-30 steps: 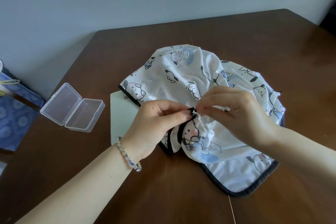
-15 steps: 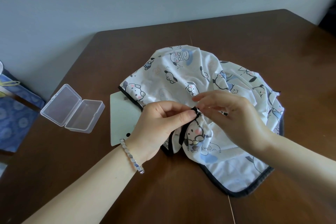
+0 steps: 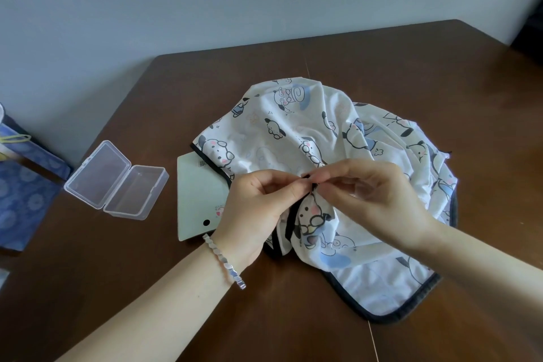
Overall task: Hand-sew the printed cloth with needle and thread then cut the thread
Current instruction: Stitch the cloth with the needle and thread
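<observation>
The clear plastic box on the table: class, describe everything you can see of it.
The clear rectangular plastic box is transparent, with rounded corners. It lies open, its shallower hinged lid folded back to the left of the deeper base, both hollows facing up; nothing shows inside. It rests on the dark brown wooden table, left of the pale green card and apart from it. Neither the left hand nor the right hand, both pinching the white printed cloth, touches it.

An open clear box (image 3: 117, 182) is lying on the brown desk (image 3: 147, 288) near a green card (image 3: 199, 194); a blue bag (image 3: 20, 185) is standing leftward.
</observation>
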